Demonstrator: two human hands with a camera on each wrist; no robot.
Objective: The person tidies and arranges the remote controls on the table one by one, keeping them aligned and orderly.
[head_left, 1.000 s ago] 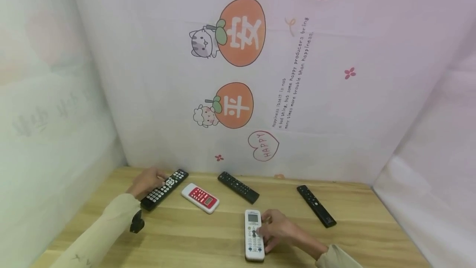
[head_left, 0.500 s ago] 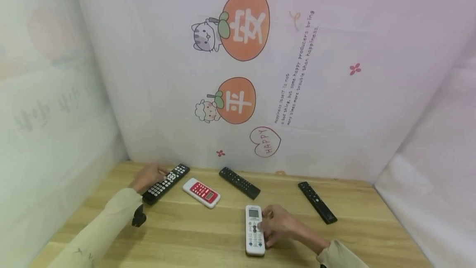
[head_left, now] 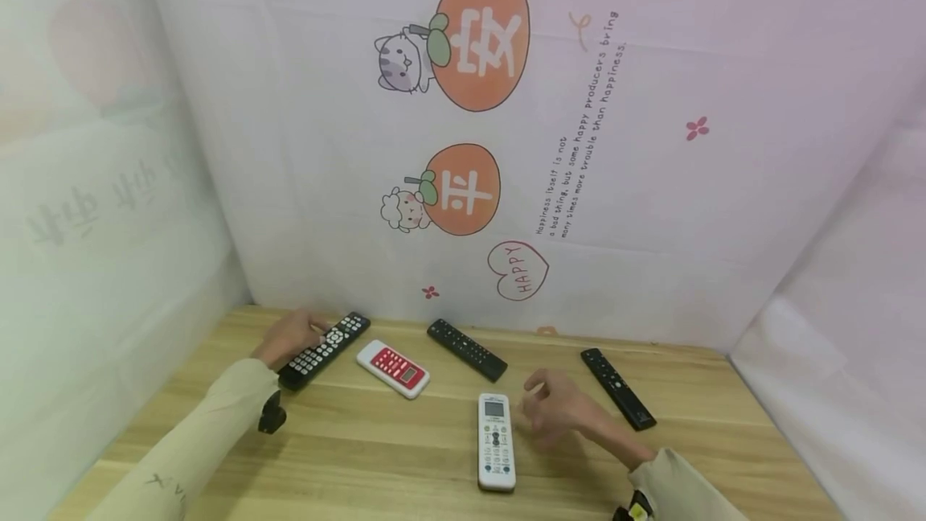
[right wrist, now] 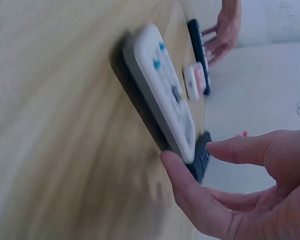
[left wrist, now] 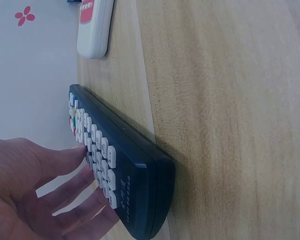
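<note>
A black remote control with white buttons (head_left: 313, 362) lies on the wooden table at the left. My left hand (head_left: 292, 336) grips it by its far side; the left wrist view shows the thumb on the buttons (left wrist: 104, 162) and the fingers along the edge. A white remote control with a small screen (head_left: 496, 442) lies face up near the front middle. Just right of it is my right hand (head_left: 555, 408), holding nothing. In the right wrist view, thumb and index finger of that right hand (right wrist: 270, 185) stand apart near the white remote's screen end.
A white-and-red remote (head_left: 393, 368) and a black remote (head_left: 466, 349) lie toward the back. Another black remote (head_left: 617, 388) is on the right. The table (head_left: 383, 457) is enclosed by a printed cloth (head_left: 622, 280) behind and pale cloth on both sides.
My right hand has let go of the white remote and moved up and to the right, away from it. The left hand stays at the black remote. The head view has tilted slightly.
</note>
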